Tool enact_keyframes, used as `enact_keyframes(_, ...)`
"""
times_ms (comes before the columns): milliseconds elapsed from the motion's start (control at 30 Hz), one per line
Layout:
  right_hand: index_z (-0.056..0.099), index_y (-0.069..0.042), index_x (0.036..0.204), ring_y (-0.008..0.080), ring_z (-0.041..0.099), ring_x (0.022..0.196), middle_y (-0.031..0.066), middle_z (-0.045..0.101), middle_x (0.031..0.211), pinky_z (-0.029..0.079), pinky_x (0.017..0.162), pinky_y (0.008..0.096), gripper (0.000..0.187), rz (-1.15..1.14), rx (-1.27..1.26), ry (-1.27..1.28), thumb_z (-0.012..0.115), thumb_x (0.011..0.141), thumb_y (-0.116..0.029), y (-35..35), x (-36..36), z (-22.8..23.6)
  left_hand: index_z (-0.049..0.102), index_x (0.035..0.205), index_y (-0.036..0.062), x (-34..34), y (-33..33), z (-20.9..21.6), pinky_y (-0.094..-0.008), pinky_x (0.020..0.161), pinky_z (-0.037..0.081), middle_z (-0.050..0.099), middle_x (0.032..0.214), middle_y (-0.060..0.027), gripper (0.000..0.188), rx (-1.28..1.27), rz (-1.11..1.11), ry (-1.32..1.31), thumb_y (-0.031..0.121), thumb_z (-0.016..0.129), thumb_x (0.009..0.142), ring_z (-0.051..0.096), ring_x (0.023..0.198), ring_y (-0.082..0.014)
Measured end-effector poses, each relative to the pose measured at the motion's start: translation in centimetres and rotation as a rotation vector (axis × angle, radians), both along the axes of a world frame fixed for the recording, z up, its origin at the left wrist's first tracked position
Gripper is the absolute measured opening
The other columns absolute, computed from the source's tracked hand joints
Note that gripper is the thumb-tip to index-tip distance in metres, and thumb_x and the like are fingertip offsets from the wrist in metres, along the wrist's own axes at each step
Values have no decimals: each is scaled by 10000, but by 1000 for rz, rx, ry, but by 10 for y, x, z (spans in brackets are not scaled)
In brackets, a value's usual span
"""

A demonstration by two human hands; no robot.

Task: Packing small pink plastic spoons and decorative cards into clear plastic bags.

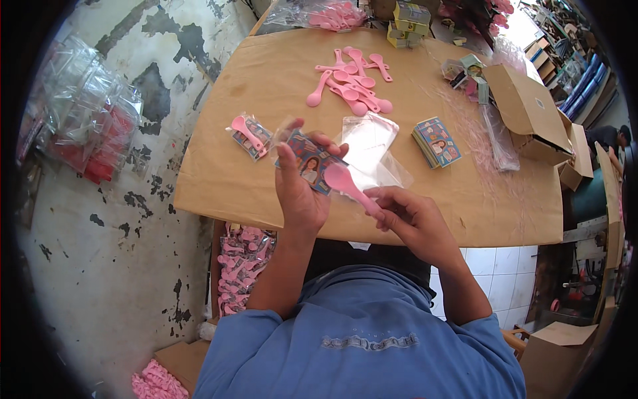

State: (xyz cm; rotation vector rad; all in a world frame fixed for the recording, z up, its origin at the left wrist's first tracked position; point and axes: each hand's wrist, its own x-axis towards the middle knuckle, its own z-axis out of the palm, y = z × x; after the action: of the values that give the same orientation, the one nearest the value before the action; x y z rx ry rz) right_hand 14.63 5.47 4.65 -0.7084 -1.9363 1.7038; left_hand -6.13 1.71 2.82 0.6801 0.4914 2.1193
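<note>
My left hand (302, 199) is closed on a blue printed card (310, 166), which seems to be in a clear plastic bag. Between the fingers and thumb of my right hand (413, 223) is the handle of a pink spoon (342, 178); its bowl lies over the card's right edge. Behind my hands is a stack of clear plastic bags (372, 143). To their right stands a stack of blue cards (436, 142). Left of my left hand, a packed pink spoon (246, 130) lies on bagged cards. Loose pink spoons (352, 86) are heaped farther back.
An open cardboard box (528, 110) stands at the table's right, beside pink shreds. Yellowish card stacks (408, 23) and bagged pink spoons (335, 14) sit at the far edge. Below the table's left side is a box of packed spoons (244, 266). Another person (608, 138) is at far right.
</note>
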Motion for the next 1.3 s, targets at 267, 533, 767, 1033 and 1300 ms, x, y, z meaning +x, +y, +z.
enact_keyframes(267, 573, 9, 1214, 85, 600, 801, 25, 645, 948, 509, 748, 241, 325, -161, -185, 246, 733, 942, -69, -10, 0, -33, 424, 1432, 97, 41, -11, -14, -460, 1025, 531, 592, 1080, -77, 568, -105, -224, -186, 525, 471, 1060, 615, 990, -182)
enact_keyframes(533, 560, -91, 1364, 223, 591, 1029, 108, 589, 1213, 511, 833, 332, 654, -384, 469, 318, 848, 777, -82, -22, -15, -42, 407, 1445, 59, 37, -25, -24, -450, 1025, 558, 629, 1190, -135, 432, -137, -328, -210, 291, 492, 1091, 638, 1101, -208)
enact_keyframes(767, 773, -108, 1121, 397, 522, 1302, 192, 553, 1443, 418, 1088, 468, 300, -64, 805, 424, 754, 822, -107, -4, 23, -20, 458, 1397, 52, 15, -23, -19, -495, 1107, 488, 588, 1341, -198, 393, -234, -320, -351, 258, 535, 1070, 609, 1235, -276)
enact_keyframes(1033, 767, -252, 1185, 396, 396, 1454, 145, 515, 1513, 371, 1156, 473, 449, -189, 1069, 70, 676, 834, 13, 10, -13, -6, 373, 1472, 38, 27, -25, -3, -473, 1138, 448, 445, 1506, -252, 495, -302, -528, -254, 333, 470, 1086, 497, 1380, -360)
enact_keyframes(1300, 724, -22, 1140, 254, 691, 1036, 100, 742, 1101, 530, 862, 317, 353, -28, 658, 481, 753, 788, -5, 19, -3, -5, 342, 1525, 17, 18, -33, -16, -476, 1158, 416, 454, 1519, -239, 604, -349, -447, 16, 406, 459, 1079, 430, 1438, -329)
